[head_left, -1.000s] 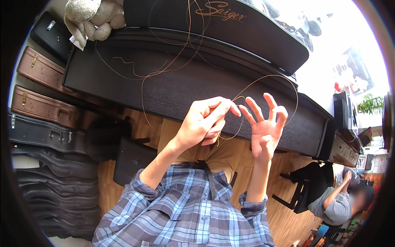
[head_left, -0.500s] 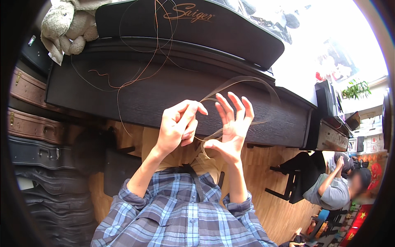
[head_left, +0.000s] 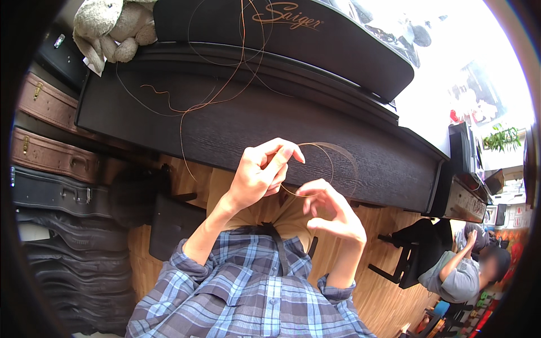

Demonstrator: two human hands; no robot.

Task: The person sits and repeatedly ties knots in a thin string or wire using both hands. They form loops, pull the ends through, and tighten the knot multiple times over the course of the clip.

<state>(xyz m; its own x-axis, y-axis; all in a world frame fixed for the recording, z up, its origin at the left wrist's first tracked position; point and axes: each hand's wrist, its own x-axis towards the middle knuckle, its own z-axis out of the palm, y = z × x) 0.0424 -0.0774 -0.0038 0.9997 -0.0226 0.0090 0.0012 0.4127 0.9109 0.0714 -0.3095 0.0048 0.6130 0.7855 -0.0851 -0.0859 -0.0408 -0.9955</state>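
Observation:
My left hand (head_left: 258, 173) is closed, pinching a thin bronze-coloured guitar string (head_left: 333, 167) wound into a loop. The loop sticks out to the right over the dark piano lid, and its outer part is smeared by motion. Just below the loop is my right hand (head_left: 338, 218), its thumb and fingers apart and curved, the fingertips blurred. Its fingers come close to the loop's lower side; whether they touch it I cannot tell. More loose strings (head_left: 203, 105) lie tangled across the piano at the upper left.
The black piano (head_left: 141, 121) stretches across in front of me. A grey plush toy (head_left: 121, 28) sits on its left end. Instrument cases (head_left: 53, 152) are stacked at the left. On the right, a seated person (head_left: 451, 276) in grey is near a black stool frame (head_left: 397, 262).
My right hand has dropped from above the string loop to below it, its fingers curling in. The loop looks rounder and tighter. My left hand keeps its pinch. The whole view has shifted.

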